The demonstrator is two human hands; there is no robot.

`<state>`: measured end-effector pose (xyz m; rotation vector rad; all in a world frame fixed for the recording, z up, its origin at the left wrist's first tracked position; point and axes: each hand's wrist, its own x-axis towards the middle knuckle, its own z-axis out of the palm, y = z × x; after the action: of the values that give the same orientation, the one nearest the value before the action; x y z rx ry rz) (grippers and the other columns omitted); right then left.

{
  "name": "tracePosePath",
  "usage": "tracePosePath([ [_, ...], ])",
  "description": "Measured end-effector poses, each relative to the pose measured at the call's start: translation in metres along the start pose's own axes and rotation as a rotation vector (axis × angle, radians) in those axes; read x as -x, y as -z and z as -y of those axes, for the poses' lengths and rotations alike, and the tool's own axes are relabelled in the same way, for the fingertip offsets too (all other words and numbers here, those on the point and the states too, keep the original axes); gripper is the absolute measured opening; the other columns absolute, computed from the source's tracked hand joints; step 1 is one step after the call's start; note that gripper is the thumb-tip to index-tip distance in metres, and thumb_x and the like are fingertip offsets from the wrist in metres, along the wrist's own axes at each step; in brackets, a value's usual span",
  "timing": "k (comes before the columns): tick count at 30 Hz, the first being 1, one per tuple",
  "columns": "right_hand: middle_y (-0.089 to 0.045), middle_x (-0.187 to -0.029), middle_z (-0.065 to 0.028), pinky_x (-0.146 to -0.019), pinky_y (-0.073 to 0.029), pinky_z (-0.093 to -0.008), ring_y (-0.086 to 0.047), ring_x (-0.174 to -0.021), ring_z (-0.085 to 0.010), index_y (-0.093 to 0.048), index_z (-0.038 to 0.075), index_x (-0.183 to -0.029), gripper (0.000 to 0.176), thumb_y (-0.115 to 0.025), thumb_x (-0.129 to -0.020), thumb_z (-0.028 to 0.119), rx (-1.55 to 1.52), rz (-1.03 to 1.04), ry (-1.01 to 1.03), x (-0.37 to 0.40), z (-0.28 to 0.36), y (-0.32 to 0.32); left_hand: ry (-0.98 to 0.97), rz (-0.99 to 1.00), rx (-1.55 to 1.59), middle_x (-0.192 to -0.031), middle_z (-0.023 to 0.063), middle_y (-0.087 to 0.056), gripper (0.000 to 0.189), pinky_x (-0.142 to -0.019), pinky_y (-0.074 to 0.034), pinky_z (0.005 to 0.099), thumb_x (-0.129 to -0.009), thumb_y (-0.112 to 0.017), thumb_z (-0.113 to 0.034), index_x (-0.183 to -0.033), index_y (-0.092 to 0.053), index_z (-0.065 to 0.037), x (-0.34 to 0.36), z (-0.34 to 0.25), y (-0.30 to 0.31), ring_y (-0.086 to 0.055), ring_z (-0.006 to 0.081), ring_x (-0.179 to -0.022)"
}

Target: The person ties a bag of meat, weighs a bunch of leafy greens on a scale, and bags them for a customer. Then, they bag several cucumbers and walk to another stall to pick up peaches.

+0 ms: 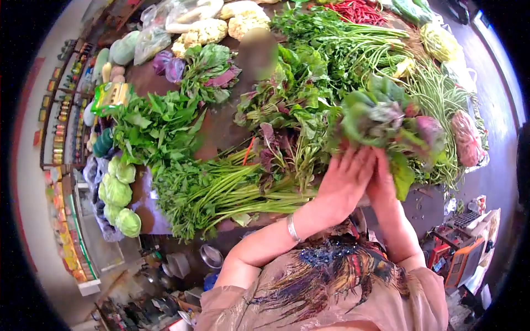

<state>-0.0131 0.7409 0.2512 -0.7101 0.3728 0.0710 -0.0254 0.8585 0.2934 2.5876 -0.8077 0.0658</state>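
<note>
A bunch of leafy amaranth greens point(381, 113), green with purple patches and partly blurred, is between my hands, above the right part of the vegetable table. My left hand point(349, 174), with a silver bracelet on the wrist, presses against its near end with the fingers close together. Right beside it, my right hand point(382, 172) closes on the same bunch from the other side; most of its fingers are hidden by leaves. Loose amaranth point(287, 146) with purple leaves and pale stems lies just left of my hands.
Long-stemmed celery-like greens point(243, 193) lie along the near edge. Green beans point(439, 94) and a pink bundle point(466, 138) lie to the right. Round green cabbages point(117, 190) sit at left, cauliflower point(201, 33) and red chillies point(358, 12) at the back. Shelves point(66, 110) stand at far left.
</note>
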Motion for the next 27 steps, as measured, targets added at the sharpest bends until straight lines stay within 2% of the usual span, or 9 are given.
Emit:
tracePosePath([
  [3,-0.060,-0.095,-0.0075,-0.081,-0.051,-0.0376,-0.060,-0.083,-0.0206,-0.054,0.007,-0.116,0.033,-0.057,-0.092,0.030,0.005,0.054,-0.079,-0.023,0.035,0.023,-0.090,-0.168,0.109,-0.130,0.0191,-0.052,0.034,-0.094,-0.042,0.0424,-0.086,-0.054,-0.010,-0.118,-0.056,-0.002,0.021,0.021,0.028,-0.053,0.0318,-0.116],
  [4,-0.057,-0.077,-0.0038,-0.064,-0.052,-0.0359,-0.055,-0.067,-0.0181,-0.054,0.007,-0.109,0.030,-0.060,-0.089,0.029,-0.163,-0.072,-0.109,-0.025,0.042,0.031,-0.029,-0.213,0.233,-0.127,0.0199,-0.055,0.035,-0.094,-0.044,0.0406,-0.086,-0.055,-0.010,-0.119,-0.057,-0.001,0.032,0.035,0.041,-0.055,0.0315,-0.115],
  [7,-0.059,-0.077,-0.0062,-0.062,-0.052,-0.0374,-0.057,-0.068,-0.0195,-0.055,0.007,-0.111,0.032,-0.060,-0.089,0.029,0.141,-0.087,-0.087,-0.022,0.036,0.063,0.540,-0.427,0.145,-0.121,0.0213,-0.058,0.040,-0.097,-0.043,0.0374,-0.087,-0.063,-0.022,-0.117,-0.058,0.003,0.055,0.098,0.073,-0.058,0.0326,-0.111],
  [11,-0.060,-0.116,-0.0135,-0.078,-0.055,-0.0388,-0.062,-0.102,-0.0262,-0.054,0.002,-0.120,0.039,-0.061,-0.090,0.026,0.169,0.153,-0.329,-0.013,0.004,0.048,0.891,0.076,-0.173,-0.107,0.0253,-0.062,0.069,-0.088,-0.046,0.0408,-0.089,-0.045,-0.060,-0.108,-0.062,0.004,0.078,0.173,0.044,-0.059,0.0354,-0.103],
  [14,-0.062,-0.115,-0.0131,-0.085,-0.051,-0.0417,-0.061,-0.104,-0.0259,-0.055,0.001,-0.123,0.046,-0.065,-0.087,0.028,0.031,0.219,-0.545,-0.035,-0.043,0.079,0.779,0.123,-0.087,-0.074,0.0219,-0.061,0.063,-0.069,-0.046,0.0444,-0.090,-0.042,-0.061,-0.090,-0.065,-0.003,0.061,0.163,0.009,-0.061,0.0371,-0.075],
  [16,-0.064,-0.107,-0.0111,-0.086,-0.049,-0.0366,-0.062,-0.097,-0.0216,-0.058,0.000,-0.118,0.040,-0.065,-0.087,0.025,0.183,0.083,-0.589,-0.027,-0.031,0.029,0.629,-0.131,-0.102,-0.089,0.0212,-0.064,0.065,-0.081,-0.045,0.0461,-0.087,-0.045,-0.064,-0.098,-0.061,-0.002,0.045,0.138,-0.022,-0.061,0.0344,-0.089],
  [23,-0.066,-0.089,-0.0033,-0.072,-0.047,-0.0283,-0.060,-0.080,-0.0149,-0.061,0.004,-0.114,0.031,-0.062,-0.088,0.019,0.005,-0.027,-0.586,-0.054,-0.080,0.062,0.620,0.041,-0.102,-0.130,0.0288,-0.042,0.078,-0.095,-0.033,0.0551,-0.071,-0.075,-0.039,-0.132,-0.040,-0.004,0.033,0.081,-0.060,-0.042,0.0406,-0.120],
  [24,-0.065,-0.092,-0.0030,-0.074,-0.047,-0.0283,-0.059,-0.083,-0.0143,-0.060,0.005,-0.115,0.031,-0.062,-0.087,0.017,-0.003,0.027,-0.627,-0.073,-0.107,0.124,0.620,0.078,-0.016,-0.134,0.0272,-0.039,0.077,-0.098,-0.030,0.0560,-0.069,-0.077,-0.034,-0.131,-0.041,-0.008,0.037,0.085,-0.065,-0.040,0.0409,-0.122],
  [27,-0.057,-0.122,-0.0057,-0.095,-0.044,-0.0394,-0.053,-0.112,-0.0217,-0.050,0.009,-0.128,0.046,-0.064,-0.084,0.010,0.134,0.046,-0.432,-0.051,-0.088,0.079,0.694,0.074,0.143,-0.133,0.0214,-0.042,0.075,-0.099,-0.028,0.0565,-0.069,-0.077,-0.026,-0.132,-0.041,-0.008,0.032,0.086,-0.053,-0.040,0.0373,-0.123],
])
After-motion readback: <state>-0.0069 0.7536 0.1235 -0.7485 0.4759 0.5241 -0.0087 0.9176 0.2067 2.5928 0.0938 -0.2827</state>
